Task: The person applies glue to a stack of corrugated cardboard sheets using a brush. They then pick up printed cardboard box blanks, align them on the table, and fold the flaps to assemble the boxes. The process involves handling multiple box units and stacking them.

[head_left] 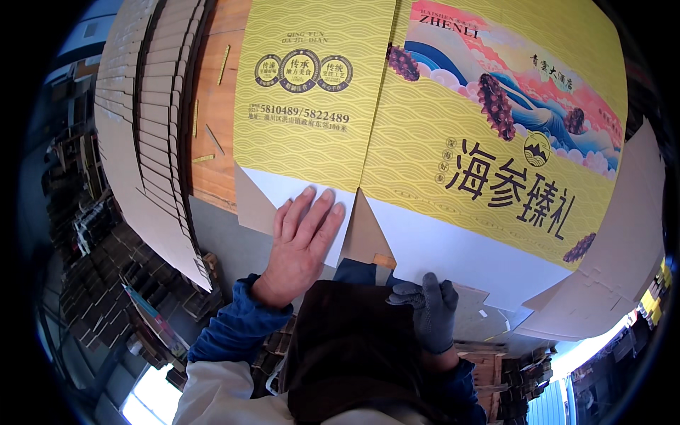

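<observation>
Two hands are at the near edge of a yellow printed carton blank (432, 152), which lies flat across the desk (212, 106). The left hand (303, 241), bare, is palm down with fingers extended close together, pressing on the left white flap (268, 185). The right hand (430, 312), in a grey knit glove, has its fingers loosely bent and apart beside the near edge of the right white flap (460, 251); contact cannot be determined. A tapered gap separates the flaps, with brown board visible beneath. Both flaps reach past the desk's near edge, above the grey floor (212, 230).

Left of the blank, a narrow strip of desk is exposed, carrying yellow measuring strips (224, 65) and a thin grey rod (214, 140). Immediately beyond, a stepped stack of brown cardboard sheets (166, 106) limits sideways room. At right, brown cardboard (602, 273) extends past the blank's edge. The wearer's dark apron (340, 347) stands close to the near side. Bundled cardboard (106, 262) fills the floor area farther left.
</observation>
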